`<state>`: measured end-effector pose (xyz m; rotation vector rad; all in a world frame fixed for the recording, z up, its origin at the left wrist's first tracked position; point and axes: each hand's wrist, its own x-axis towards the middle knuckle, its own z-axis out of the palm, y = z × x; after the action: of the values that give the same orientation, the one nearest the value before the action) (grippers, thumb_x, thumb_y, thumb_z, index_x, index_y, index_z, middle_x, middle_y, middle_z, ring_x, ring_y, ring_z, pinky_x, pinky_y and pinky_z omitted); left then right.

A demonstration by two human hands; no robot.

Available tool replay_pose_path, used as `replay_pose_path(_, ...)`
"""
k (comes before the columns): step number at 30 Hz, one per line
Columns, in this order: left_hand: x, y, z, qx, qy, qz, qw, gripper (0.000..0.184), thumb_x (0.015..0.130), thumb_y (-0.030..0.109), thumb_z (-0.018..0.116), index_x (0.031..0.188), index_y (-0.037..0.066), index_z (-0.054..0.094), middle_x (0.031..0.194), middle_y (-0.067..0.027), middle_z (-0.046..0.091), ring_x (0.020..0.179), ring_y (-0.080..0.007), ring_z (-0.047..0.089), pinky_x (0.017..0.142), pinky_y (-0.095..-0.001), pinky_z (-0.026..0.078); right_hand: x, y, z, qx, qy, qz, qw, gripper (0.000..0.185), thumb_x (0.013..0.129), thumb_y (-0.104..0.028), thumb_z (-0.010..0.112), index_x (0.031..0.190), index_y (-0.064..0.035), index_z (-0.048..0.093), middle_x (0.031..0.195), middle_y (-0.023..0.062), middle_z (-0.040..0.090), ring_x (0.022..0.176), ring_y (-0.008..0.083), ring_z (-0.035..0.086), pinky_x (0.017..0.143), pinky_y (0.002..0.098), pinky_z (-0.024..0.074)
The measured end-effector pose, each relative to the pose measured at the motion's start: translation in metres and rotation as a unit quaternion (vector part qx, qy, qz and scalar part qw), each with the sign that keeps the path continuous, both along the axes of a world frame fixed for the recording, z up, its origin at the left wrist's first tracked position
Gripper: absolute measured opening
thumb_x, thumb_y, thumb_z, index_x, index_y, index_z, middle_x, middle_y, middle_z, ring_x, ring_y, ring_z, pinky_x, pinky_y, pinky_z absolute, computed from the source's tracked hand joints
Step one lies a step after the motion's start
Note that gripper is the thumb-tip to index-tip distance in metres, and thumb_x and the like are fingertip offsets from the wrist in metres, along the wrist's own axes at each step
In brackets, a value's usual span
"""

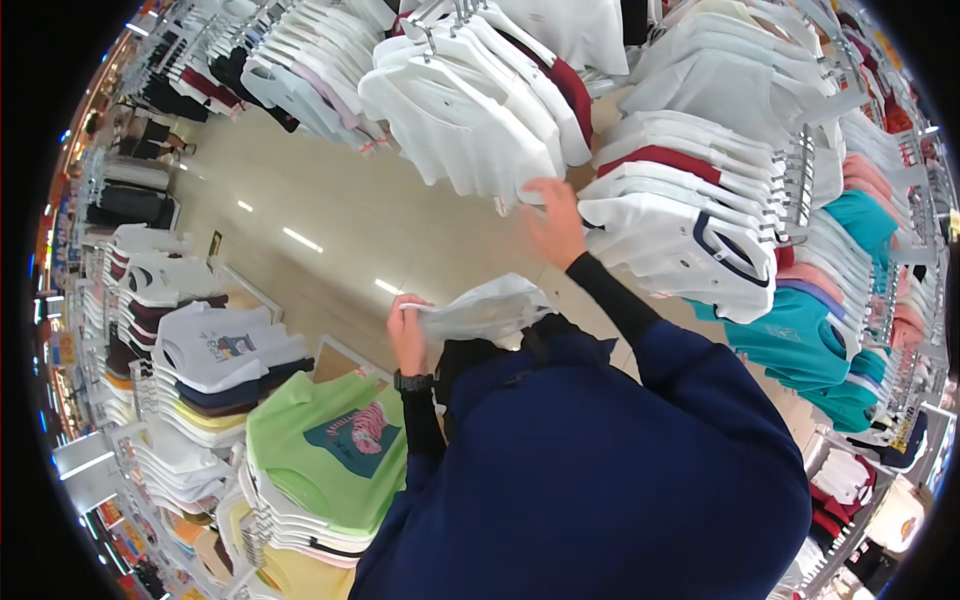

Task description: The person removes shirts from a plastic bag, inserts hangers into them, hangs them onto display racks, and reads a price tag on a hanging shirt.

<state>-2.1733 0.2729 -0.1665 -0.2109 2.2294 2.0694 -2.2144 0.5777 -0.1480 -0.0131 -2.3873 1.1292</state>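
My left hand [408, 338] is closed on the edge of a crumpled, see-through plastic bag [485, 308], which stretches to the right in front of my body. Farther forward, my right hand [556, 225] reaches to the lower edge of a white T-shirt [450, 115] on a hanger. A bit of white cloth shows between its thumb and fingers. Just right of that hand hangs a white shirt with a dark navy collar [690, 250].
Racks of hanging shirts surround me. A lime green shirt [340, 440] and a white printed shirt [220, 345] hang at the left, teal shirts [800, 335] at the right. Metal rack arms [800, 185] stick out at the right. Pale shiny floor [320, 200] runs between the racks.
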Motion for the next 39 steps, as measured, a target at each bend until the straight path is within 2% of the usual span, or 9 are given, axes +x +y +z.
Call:
replay_pose_path(8,-0.167,-0.039,-0.015,0.010,0.019,-0.047,0.999,0.020,0.095,0.012,0.043,0.101,0.003,0.060,0.087,-0.0042,0.059,0.082,-0.0129,0.054,0.076,-0.0266,0.043,-0.089,0.002,0.029,0.039,0.033,-0.091,0.995,0.052,0.076,-0.005,0.068,0.124,-0.0039,0.049,0.120,0.0184,0.054,0.114,0.0389,0.050,0.094,0.0460,0.0419)
replay_pose_path(13,-0.255,-0.066,-0.001,-0.079,0.095,-0.090,0.988,0.024,0.095,0.013,0.043,0.108,0.004,0.062,0.093,-0.0016,0.057,0.083,-0.0112,0.051,0.075,-0.0263,0.043,-0.122,-0.031,-0.029,0.080,0.049,-0.186,0.978,0.051,0.076,-0.006,0.066,0.123,-0.0026,0.049,0.113,0.0209,0.056,0.109,0.0413,0.052,0.091,0.0482,0.0428)
replay_pose_path(18,-0.310,-0.070,-0.024,0.030,-0.063,-0.135,0.988,0.028,0.094,0.011,0.039,0.108,0.006,0.062,0.095,-0.0002,0.056,0.084,-0.0094,0.050,0.072,-0.0253,0.044,-0.106,-0.060,-0.022,-0.043,-0.056,-0.213,0.974,0.036,0.078,-0.006,0.062,0.111,-0.0046,0.048,0.102,0.0217,0.058,0.100,0.0423,0.057,0.081,0.0485,0.0460)
replay_pose_path(21,-0.355,-0.061,-0.027,0.006,0.037,-0.134,0.990,0.029,0.093,0.010,0.038,0.108,0.005,0.063,0.101,-0.0027,0.059,0.091,-0.0143,0.053,0.081,-0.0279,0.045,-0.096,-0.071,-0.020,-0.053,-0.064,-0.210,0.974,0.035,0.078,-0.007,0.060,0.110,-0.0063,0.047,0.098,0.0223,0.061,0.093,0.0427,0.059,0.079,0.0496,0.0469)
replay_pose_path(23,-0.396,-0.054,-0.005,-0.115,0.278,-0.204,0.932,0.033,0.094,0.012,0.039,0.115,0.003,0.062,0.112,-0.0075,0.061,0.103,-0.0202,0.054,0.091,-0.0320,0.042,-0.092,-0.075,-0.012,-0.042,-0.067,-0.215,0.973,0.036,0.076,-0.009,0.060,0.111,-0.0067,0.048,0.094,0.0229,0.062,0.091,0.0430,0.060,0.078,0.0498,0.0472)
replay_pose_path(29,-0.493,-0.004,0.033,-0.277,0.416,-0.342,0.796,0.066,0.077,0.020,0.075,0.136,0.005,0.049,0.133,-0.0173,0.055,0.124,-0.0310,0.051,0.105,-0.0395,0.038,-0.077,-0.056,0.011,-0.035,-0.087,-0.202,0.975,0.038,0.070,-0.009,0.061,0.108,-0.0063,0.056,0.093,0.0243,0.063,0.091,0.0442,0.059,0.079,0.0462,0.0483)
replay_pose_path(31,-0.491,0.005,0.033,-0.267,0.411,-0.442,0.751,0.065,0.077,0.021,0.075,0.136,0.008,0.050,0.131,-0.0168,0.057,0.121,-0.0301,0.054,0.101,-0.0371,0.041,-0.074,-0.046,0.018,-0.059,-0.091,-0.159,0.981,0.039,0.069,-0.008,0.060,0.108,-0.0055,0.057,0.095,0.0230,0.063,0.091,0.0419,0.059,0.080,0.0410,0.0485)
replay_pose_path(36,-0.477,0.010,0.018,-0.257,0.285,-0.460,0.801,0.052,0.079,0.024,0.075,0.124,0.005,0.057,0.110,-0.0139,0.067,0.101,-0.0274,0.064,0.089,-0.0351,0.047,-0.069,-0.040,-0.010,-0.391,-0.060,-0.160,0.904,0.045,0.078,-0.014,0.073,0.119,-0.0011,0.059,0.106,0.0048,0.066,0.096,0.0157,0.062,0.086,0.0335,0.0488)
replay_pose_path(39,-0.473,0.000,0.003,-0.235,0.258,-0.429,0.833,0.045,0.082,0.025,0.075,0.117,0.001,0.060,0.101,-0.0122,0.069,0.092,-0.0225,0.065,0.083,-0.0334,0.048,-0.066,-0.052,-0.024,-0.438,-0.069,-0.176,0.879,0.054,0.078,-0.023,0.078,0.121,0.0019,0.057,0.108,0.0078,0.066,0.098,0.0166,0.062,0.088,0.0332,0.0488)
